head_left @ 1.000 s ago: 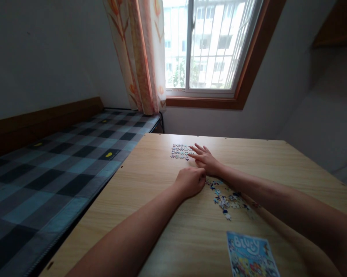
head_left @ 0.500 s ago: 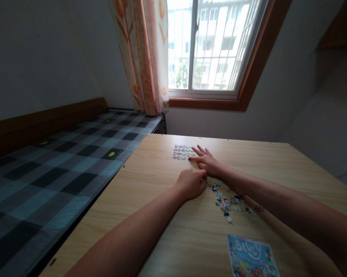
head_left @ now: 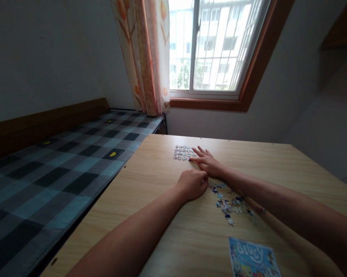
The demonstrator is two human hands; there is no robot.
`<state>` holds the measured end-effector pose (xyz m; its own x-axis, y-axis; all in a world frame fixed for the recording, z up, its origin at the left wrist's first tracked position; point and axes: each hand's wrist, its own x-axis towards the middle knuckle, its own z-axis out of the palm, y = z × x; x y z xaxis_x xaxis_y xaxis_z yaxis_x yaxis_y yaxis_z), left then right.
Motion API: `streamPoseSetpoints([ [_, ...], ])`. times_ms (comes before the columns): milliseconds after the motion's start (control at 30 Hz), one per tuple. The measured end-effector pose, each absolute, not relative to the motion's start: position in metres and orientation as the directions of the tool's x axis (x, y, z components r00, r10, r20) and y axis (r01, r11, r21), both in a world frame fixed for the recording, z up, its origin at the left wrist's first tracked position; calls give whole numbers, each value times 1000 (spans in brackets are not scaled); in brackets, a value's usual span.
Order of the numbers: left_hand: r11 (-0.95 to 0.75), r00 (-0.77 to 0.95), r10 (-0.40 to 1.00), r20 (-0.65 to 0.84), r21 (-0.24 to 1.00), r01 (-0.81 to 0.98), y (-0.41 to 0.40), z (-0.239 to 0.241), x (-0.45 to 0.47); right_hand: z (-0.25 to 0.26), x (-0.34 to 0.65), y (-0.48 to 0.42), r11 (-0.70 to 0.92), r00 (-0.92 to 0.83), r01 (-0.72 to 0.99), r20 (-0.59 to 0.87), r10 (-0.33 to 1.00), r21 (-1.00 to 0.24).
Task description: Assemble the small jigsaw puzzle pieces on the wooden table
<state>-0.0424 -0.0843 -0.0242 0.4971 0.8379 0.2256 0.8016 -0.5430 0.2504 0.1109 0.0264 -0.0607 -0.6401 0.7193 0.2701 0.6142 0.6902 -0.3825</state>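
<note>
A small joined patch of jigsaw pieces (head_left: 182, 152) lies far out on the wooden table (head_left: 150, 215). My right hand (head_left: 207, 162) rests flat with its fingers spread, fingertips touching the patch's right edge. Just nearer, my left hand (head_left: 192, 184) is curled into a loose fist on the table; whether it holds a piece is hidden. A scatter of loose blue and white pieces (head_left: 230, 201) lies right of my left hand, partly under my right forearm.
A printed Bluey picture card (head_left: 252, 258) lies at the near edge of the table. A bed with a checked blue cover (head_left: 55, 169) runs along the table's left side. A curtain (head_left: 146, 57) and a window (head_left: 211, 46) are behind the table.
Both hands stay in nearly the same place; my right fingertips have pressed slightly closer to the joined patch. The view has shifted a little.
</note>
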Motion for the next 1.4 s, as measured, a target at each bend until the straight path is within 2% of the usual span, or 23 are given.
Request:
streamPoseSetpoints([
  [300,-543,499,839,217,273,794,-82,-26,-43,-68,113,33,663,-567,586,349,746,-466],
  [733,-555,501,830,245,271,786,-82,-28,-43,-70,113,36,673,-592,559,335,733,-484],
  [967,-543,494,839,229,275,794,-82,-28,-43,-79,115,41,645,-482,480,436,761,-595],
  [1067,-545,495,837,233,287,787,-82,-28,-43,-74,120,46,566,-414,398,409,813,-722],
  [1200,-543,491,839,234,298,785,-81,-28,-44,-60,143,52,331,-351,223,241,905,-917],
  [1400,-533,486,846,219,316,785,-78,-24,-45,-54,221,32,52,-327,73,25,945,-996],
])
